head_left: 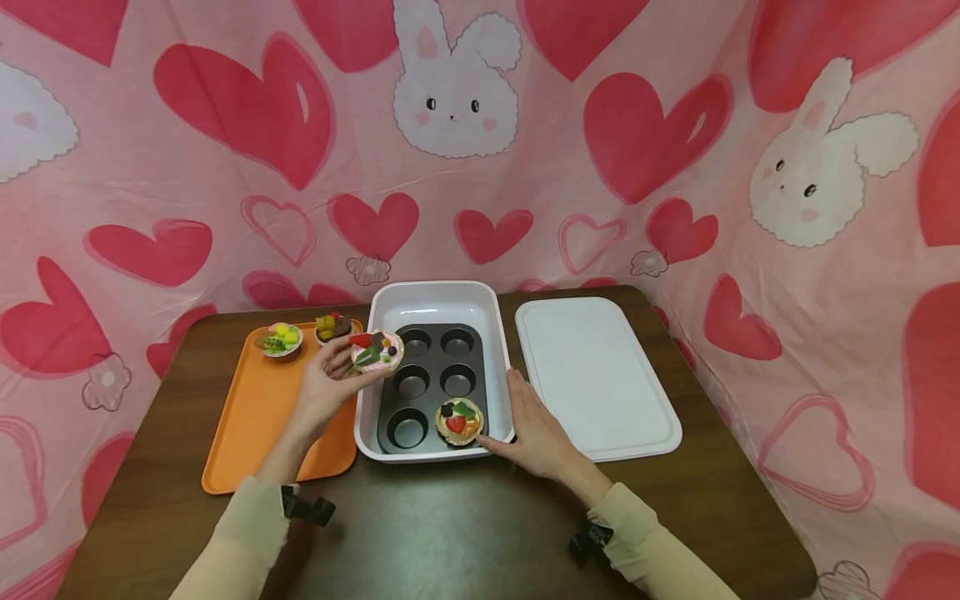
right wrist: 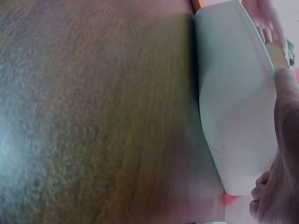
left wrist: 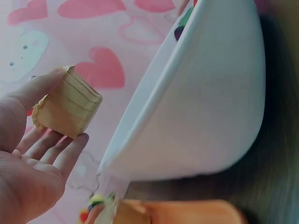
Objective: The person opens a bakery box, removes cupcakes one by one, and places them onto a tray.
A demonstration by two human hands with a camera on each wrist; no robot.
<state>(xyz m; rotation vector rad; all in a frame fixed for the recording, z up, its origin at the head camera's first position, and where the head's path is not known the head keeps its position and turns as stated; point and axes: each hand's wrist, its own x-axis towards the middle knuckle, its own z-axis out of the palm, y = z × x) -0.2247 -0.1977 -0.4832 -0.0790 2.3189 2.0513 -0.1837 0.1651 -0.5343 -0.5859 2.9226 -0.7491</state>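
Observation:
My left hand holds a small fruit-topped cupcake above the left rim of a white tub. Pink topping, a strawberry piece and green leaves show on it; the left wrist view shows its pale pleated cup between thumb and fingers. Inside the tub lies a dark muffin tin. Another fruit-topped cupcake sits in the tin's near right cup; the other cups hold nothing. Against the tub's right side rests my right hand, fingers extended, thumb near the front right corner.
On the left, an orange tray carries two more cupcakes near its far edge, one with green and yellow topping, one with brown and yellow topping. A flat white lid-like board lies right of the tub on the brown table.

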